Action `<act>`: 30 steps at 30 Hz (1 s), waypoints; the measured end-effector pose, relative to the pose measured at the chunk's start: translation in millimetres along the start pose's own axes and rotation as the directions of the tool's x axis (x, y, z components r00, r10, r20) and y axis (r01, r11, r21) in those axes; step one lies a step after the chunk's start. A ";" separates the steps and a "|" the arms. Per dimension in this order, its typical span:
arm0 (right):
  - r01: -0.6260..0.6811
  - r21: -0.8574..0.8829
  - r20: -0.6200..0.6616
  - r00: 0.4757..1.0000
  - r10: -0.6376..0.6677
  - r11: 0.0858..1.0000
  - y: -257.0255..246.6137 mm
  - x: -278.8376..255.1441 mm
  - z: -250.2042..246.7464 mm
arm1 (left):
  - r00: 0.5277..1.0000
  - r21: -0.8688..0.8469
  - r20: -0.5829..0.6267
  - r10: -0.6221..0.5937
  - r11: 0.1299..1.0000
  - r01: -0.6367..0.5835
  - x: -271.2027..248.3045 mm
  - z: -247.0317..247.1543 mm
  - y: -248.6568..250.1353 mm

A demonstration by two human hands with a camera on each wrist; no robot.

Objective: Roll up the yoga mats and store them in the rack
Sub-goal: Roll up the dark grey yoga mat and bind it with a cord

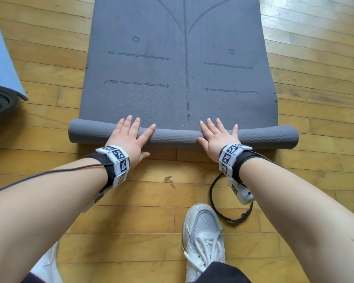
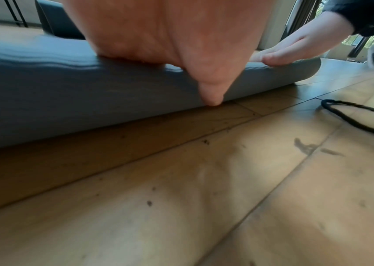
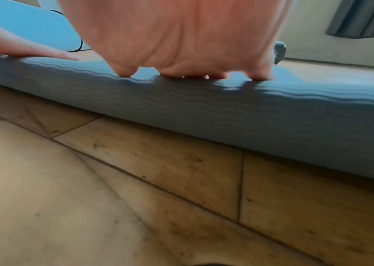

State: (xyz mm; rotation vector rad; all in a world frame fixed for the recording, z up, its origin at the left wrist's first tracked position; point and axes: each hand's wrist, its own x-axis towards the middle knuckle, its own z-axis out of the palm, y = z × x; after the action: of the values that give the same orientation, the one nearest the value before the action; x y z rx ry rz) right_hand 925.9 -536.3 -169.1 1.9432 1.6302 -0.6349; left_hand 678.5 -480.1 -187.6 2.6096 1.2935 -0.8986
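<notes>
A grey yoga mat (image 1: 178, 74) lies flat on the wood floor, its near end rolled into a thin tube (image 1: 172, 137) with a wavy ribbed outside. My left hand (image 1: 129, 135) rests flat on the roll left of centre, fingers straight and spread over its top, thumb down at the near side (image 2: 211, 97). My right hand (image 1: 217, 135) presses the roll right of centre the same way, fingers straight (image 3: 181, 54). The roll (image 2: 90, 90) runs across both wrist views (image 3: 227, 108).
A light blue mat (image 1: 0, 58) lies at the far left with a dark rolled mat (image 1: 0, 101) at its near end. A black cord loop (image 1: 229, 205) lies on the floor by my white shoe (image 1: 204, 231). Bare wood floor surrounds the mat.
</notes>
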 end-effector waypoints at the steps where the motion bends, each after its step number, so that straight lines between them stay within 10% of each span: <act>1: -0.003 0.003 -0.012 1.000 0.003 1.000 0.5 0.3 0.2 | 1.000 -0.012 0.001 0.002 1.000 -0.002 2.6 -0.8 -1.4; 30: 0.010 -0.028 -0.110 0.994 -0.013 1.000 1.4 -50.1 43.2 | 0.977 -0.008 0.183 0.113 0.994 -0.113 -7.7 -9.9 6.0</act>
State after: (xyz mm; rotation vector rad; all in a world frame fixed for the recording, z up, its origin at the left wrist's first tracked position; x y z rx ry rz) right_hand 918.0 -601.9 -169.0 1.9813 1.7077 -0.5149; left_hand 684.1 -486.1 -176.2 2.5031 1.0881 -1.0902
